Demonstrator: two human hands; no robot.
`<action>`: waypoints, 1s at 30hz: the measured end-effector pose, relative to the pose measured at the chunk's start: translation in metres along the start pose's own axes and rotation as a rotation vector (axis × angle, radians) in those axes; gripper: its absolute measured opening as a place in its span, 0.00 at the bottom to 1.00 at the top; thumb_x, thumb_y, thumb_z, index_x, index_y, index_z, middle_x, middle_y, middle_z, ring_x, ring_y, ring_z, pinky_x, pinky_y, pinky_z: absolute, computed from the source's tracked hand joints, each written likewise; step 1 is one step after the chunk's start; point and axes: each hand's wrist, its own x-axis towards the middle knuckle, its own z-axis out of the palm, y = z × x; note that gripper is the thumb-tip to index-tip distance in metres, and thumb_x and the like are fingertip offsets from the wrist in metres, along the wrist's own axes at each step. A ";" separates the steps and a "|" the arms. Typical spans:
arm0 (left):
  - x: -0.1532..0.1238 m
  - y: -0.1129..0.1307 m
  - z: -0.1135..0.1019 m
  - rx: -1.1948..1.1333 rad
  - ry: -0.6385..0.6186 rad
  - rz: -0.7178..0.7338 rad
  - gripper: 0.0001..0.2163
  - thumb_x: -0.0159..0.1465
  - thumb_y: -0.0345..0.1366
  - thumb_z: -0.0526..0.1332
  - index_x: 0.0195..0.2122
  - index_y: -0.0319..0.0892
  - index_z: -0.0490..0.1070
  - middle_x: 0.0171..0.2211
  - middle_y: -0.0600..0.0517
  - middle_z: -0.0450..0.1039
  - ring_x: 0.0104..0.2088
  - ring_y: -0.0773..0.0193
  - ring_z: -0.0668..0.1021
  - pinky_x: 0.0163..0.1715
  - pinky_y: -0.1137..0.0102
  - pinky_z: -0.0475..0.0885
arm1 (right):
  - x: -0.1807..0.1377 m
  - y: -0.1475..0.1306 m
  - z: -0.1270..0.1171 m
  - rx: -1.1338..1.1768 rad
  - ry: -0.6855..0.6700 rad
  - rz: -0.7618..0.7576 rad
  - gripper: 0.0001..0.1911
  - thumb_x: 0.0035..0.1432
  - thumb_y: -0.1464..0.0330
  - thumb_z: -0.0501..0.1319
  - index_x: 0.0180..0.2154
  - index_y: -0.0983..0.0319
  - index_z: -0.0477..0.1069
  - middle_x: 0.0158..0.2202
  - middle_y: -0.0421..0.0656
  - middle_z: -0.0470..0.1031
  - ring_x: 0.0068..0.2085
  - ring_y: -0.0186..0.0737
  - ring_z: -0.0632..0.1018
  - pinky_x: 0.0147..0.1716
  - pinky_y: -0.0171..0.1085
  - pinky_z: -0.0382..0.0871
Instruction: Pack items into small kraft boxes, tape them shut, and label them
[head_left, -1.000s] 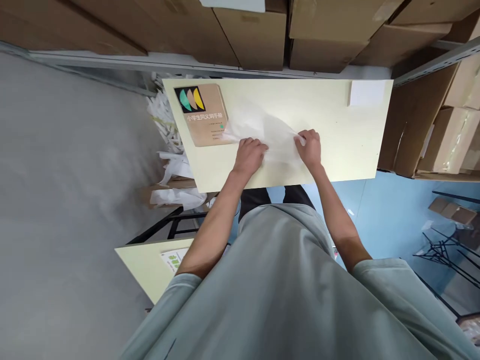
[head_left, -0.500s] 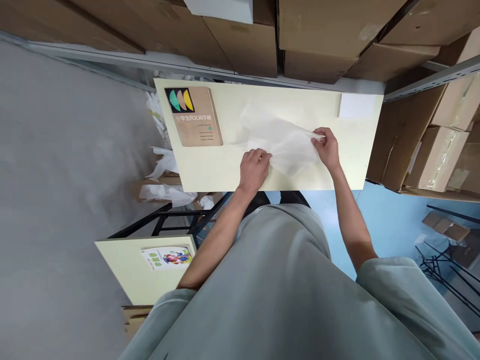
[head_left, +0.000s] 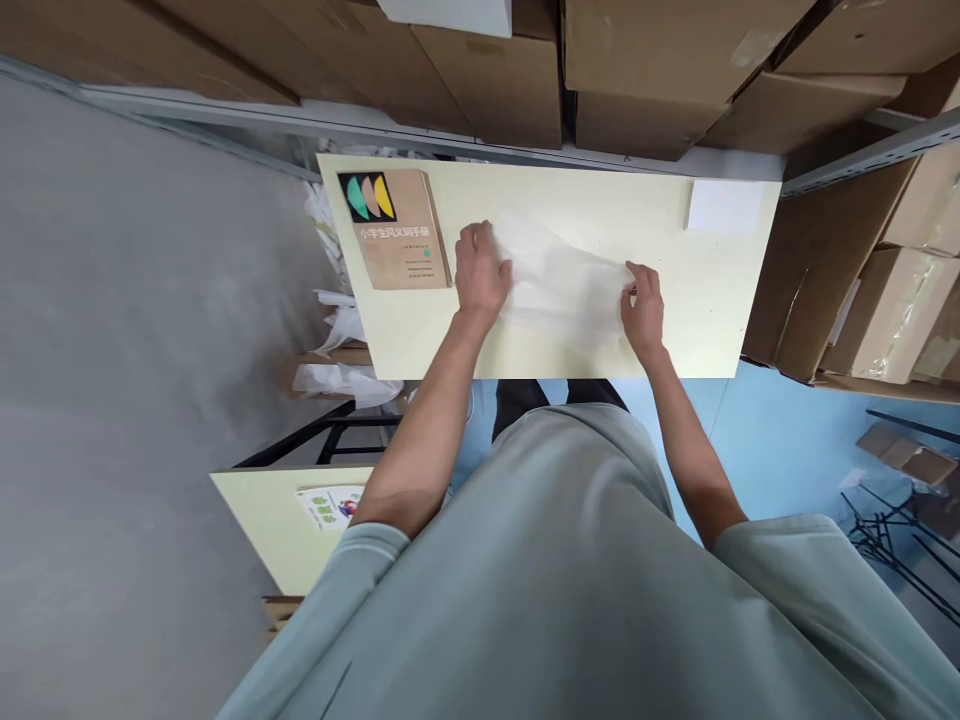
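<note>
STEP: sheet (head_left: 566, 285) being spread flat mid-table (head_left: 712, 320), beside book (head_left: 394, 235) | left hand (head_left: 480, 268): palm-down on sheet's left end, grip unclear | right hand (head_left: 643, 310): pinching right edge | NEXT: probably calls for even tension.

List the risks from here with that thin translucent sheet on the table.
1. The thin sheet is spread between the left hand and right hand; pulling them apart may tear or crease it.
2. The left hand sits right beside the book, which lies at the table end; a nudge could push it off.
</note>
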 end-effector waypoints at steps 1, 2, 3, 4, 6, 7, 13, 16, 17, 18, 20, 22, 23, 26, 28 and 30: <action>0.002 0.000 0.003 0.001 0.012 -0.071 0.27 0.67 0.49 0.74 0.64 0.49 0.72 0.65 0.39 0.76 0.72 0.34 0.76 0.78 0.38 0.67 | 0.005 0.003 -0.002 -0.011 0.011 0.002 0.27 0.80 0.69 0.52 0.74 0.52 0.69 0.71 0.54 0.70 0.55 0.48 0.84 0.58 0.55 0.87; 0.001 0.002 0.006 0.006 0.017 -0.149 0.23 0.66 0.47 0.75 0.59 0.49 0.74 0.59 0.40 0.79 0.68 0.34 0.79 0.75 0.38 0.69 | 0.012 0.007 -0.005 -0.019 0.027 0.002 0.27 0.80 0.68 0.52 0.74 0.52 0.68 0.71 0.54 0.70 0.56 0.49 0.84 0.59 0.56 0.86; -0.002 0.004 0.007 0.017 0.011 -0.226 0.18 0.65 0.43 0.76 0.53 0.49 0.76 0.51 0.43 0.81 0.62 0.36 0.82 0.72 0.39 0.73 | 0.019 0.012 -0.009 -0.023 0.044 0.001 0.27 0.81 0.68 0.52 0.75 0.51 0.68 0.70 0.53 0.71 0.57 0.49 0.84 0.60 0.56 0.86; -0.006 0.007 0.007 0.030 -0.002 -0.293 0.12 0.64 0.40 0.76 0.45 0.48 0.76 0.45 0.45 0.82 0.56 0.40 0.84 0.69 0.43 0.76 | 0.026 0.017 -0.013 -0.025 0.057 -0.002 0.27 0.81 0.67 0.52 0.75 0.51 0.68 0.69 0.53 0.72 0.57 0.49 0.84 0.61 0.56 0.85; -0.016 0.011 0.005 0.045 -0.025 -0.385 0.09 0.63 0.35 0.74 0.34 0.47 0.74 0.38 0.49 0.81 0.48 0.48 0.85 0.62 0.51 0.79 | 0.039 0.027 -0.021 -0.023 0.060 0.005 0.27 0.81 0.65 0.55 0.76 0.50 0.67 0.67 0.52 0.74 0.55 0.49 0.84 0.60 0.56 0.85; -0.021 0.013 0.002 0.034 -0.030 -0.410 0.10 0.63 0.34 0.74 0.32 0.46 0.73 0.37 0.51 0.80 0.45 0.51 0.84 0.59 0.55 0.79 | 0.044 0.031 -0.023 -0.023 0.050 0.022 0.28 0.80 0.63 0.57 0.76 0.51 0.66 0.66 0.52 0.75 0.55 0.49 0.84 0.59 0.56 0.85; -0.041 0.011 -0.014 -0.107 -0.016 -0.448 0.11 0.56 0.34 0.78 0.34 0.44 0.77 0.31 0.56 0.78 0.37 0.60 0.81 0.45 0.66 0.76 | 0.059 0.029 0.000 0.036 -0.013 0.213 0.19 0.71 0.59 0.70 0.59 0.58 0.77 0.43 0.46 0.79 0.47 0.50 0.81 0.56 0.57 0.83; -0.045 0.006 -0.020 -0.164 0.017 -0.508 0.13 0.55 0.35 0.81 0.32 0.44 0.77 0.29 0.56 0.76 0.33 0.62 0.79 0.41 0.66 0.75 | 0.054 0.022 0.008 0.080 0.066 0.170 0.10 0.73 0.57 0.69 0.42 0.56 0.76 0.42 0.47 0.78 0.50 0.51 0.80 0.59 0.57 0.80; -0.046 0.004 -0.021 -0.203 0.033 -0.519 0.13 0.55 0.34 0.81 0.31 0.44 0.77 0.29 0.57 0.76 0.32 0.62 0.78 0.40 0.66 0.75 | 0.050 0.020 0.005 0.092 0.097 0.154 0.12 0.74 0.56 0.68 0.39 0.56 0.75 0.43 0.48 0.78 0.51 0.51 0.80 0.60 0.57 0.80; -0.046 0.002 -0.023 -0.246 0.052 -0.523 0.13 0.56 0.34 0.80 0.31 0.44 0.76 0.28 0.57 0.75 0.31 0.63 0.78 0.39 0.66 0.75 | 0.046 0.020 0.000 0.103 0.121 0.150 0.14 0.74 0.54 0.68 0.38 0.55 0.73 0.43 0.48 0.78 0.51 0.51 0.80 0.60 0.57 0.80; -0.044 -0.003 -0.024 -0.316 0.096 -0.523 0.12 0.57 0.32 0.79 0.30 0.44 0.75 0.28 0.57 0.74 0.31 0.64 0.77 0.38 0.67 0.75 | 0.033 0.021 -0.016 0.119 0.145 0.174 0.17 0.74 0.51 0.66 0.38 0.54 0.71 0.40 0.46 0.78 0.46 0.48 0.81 0.57 0.55 0.81; -0.041 -0.007 -0.024 -0.342 0.133 -0.525 0.13 0.58 0.30 0.78 0.29 0.44 0.73 0.28 0.56 0.74 0.31 0.64 0.77 0.39 0.67 0.76 | 0.020 0.026 -0.038 0.124 0.165 0.203 0.19 0.75 0.48 0.64 0.38 0.54 0.70 0.36 0.43 0.77 0.41 0.45 0.80 0.52 0.50 0.81; -0.040 -0.010 -0.024 -0.343 0.143 -0.526 0.13 0.58 0.29 0.78 0.28 0.45 0.73 0.28 0.56 0.74 0.32 0.63 0.77 0.39 0.67 0.77 | 0.015 0.030 -0.049 0.120 0.177 0.208 0.20 0.75 0.46 0.63 0.38 0.54 0.70 0.35 0.42 0.77 0.39 0.43 0.80 0.49 0.48 0.81; -0.036 -0.018 -0.020 -0.326 0.153 -0.523 0.15 0.59 0.31 0.79 0.28 0.46 0.72 0.29 0.55 0.74 0.34 0.61 0.79 0.41 0.66 0.79 | 0.005 0.044 -0.077 0.102 0.198 0.193 0.22 0.76 0.45 0.62 0.38 0.55 0.70 0.35 0.41 0.77 0.39 0.42 0.80 0.46 0.45 0.80; -0.036 -0.025 -0.017 -0.308 0.155 -0.516 0.16 0.59 0.34 0.80 0.29 0.46 0.72 0.30 0.54 0.74 0.35 0.60 0.80 0.42 0.65 0.81 | 0.006 0.056 -0.090 0.094 0.194 0.197 0.21 0.76 0.46 0.62 0.38 0.55 0.70 0.35 0.41 0.76 0.41 0.42 0.80 0.48 0.45 0.80; -0.038 -0.032 -0.015 -0.284 0.164 -0.496 0.16 0.59 0.37 0.81 0.31 0.46 0.72 0.31 0.54 0.74 0.35 0.60 0.80 0.45 0.64 0.82 | 0.010 0.066 -0.100 0.086 0.187 0.231 0.20 0.76 0.47 0.63 0.39 0.55 0.71 0.36 0.42 0.76 0.43 0.45 0.81 0.51 0.49 0.81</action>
